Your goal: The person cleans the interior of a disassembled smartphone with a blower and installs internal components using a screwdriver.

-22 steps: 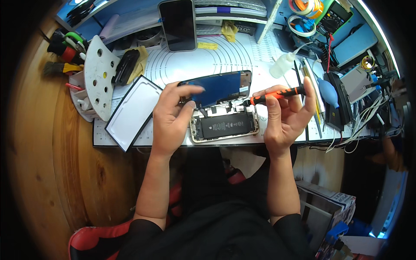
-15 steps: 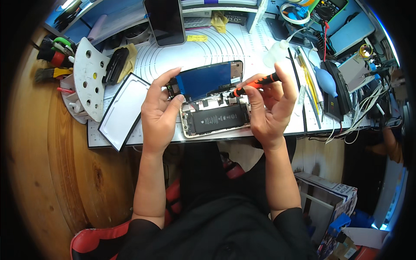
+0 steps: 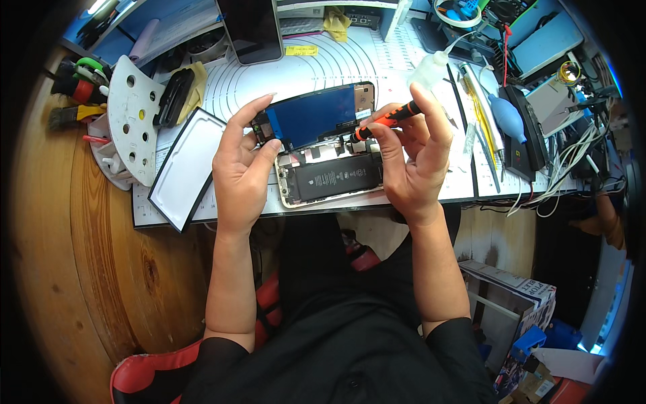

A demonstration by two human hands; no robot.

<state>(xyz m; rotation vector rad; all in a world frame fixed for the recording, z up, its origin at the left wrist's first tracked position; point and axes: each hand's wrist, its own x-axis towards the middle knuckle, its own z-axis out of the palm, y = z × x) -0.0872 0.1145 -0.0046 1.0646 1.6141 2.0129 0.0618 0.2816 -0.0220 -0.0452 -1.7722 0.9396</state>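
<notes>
An opened phone lies near the bench's front edge, its body [image 3: 336, 180] showing a black battery and inner parts. My left hand [image 3: 245, 168] grips the left end of the phone's screen panel [image 3: 313, 118] between thumb and fingers, holding it tilted up behind the body with its blue-backed inner side toward me. In my right hand [image 3: 420, 155], a red-and-black screwdriver [image 3: 387, 122] is pinched, slanting down to the left. Its tip is over the phone's inner edge, by the gap between panel and body; whether it touches a part I cannot tell.
Left of the phone lie a white tray with a black rim [image 3: 185, 172] and a white tool holder with round holes [image 3: 131, 124]. A dark phone [image 3: 250, 30] stands at the back. To the right are a blue air blower [image 3: 508, 118], a translucent bottle [image 3: 428, 73] and tangled cables [image 3: 568, 165].
The whole scene has shifted slightly up and left in the view. Both hands keep their grips, and the screwdriver tip stays around the same spot on the phone.
</notes>
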